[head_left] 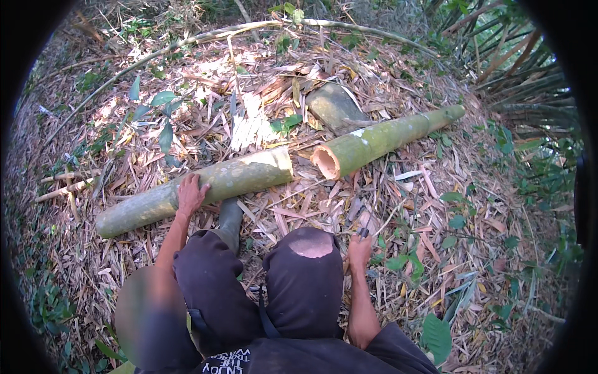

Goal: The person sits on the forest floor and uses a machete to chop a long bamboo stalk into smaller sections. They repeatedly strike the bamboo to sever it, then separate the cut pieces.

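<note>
At 9 o'clock: left hand flat on bamboo log, open, gripping nothing. At 5 o'clock: right hand closed on dark tool handle. Second log at 1 o'clock.

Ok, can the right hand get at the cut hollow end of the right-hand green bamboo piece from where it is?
Probably yes. The right hand sits by the knee, and only dry leaf litter lies between it and the cut hollow end of the right-hand green bamboo piece.
</note>
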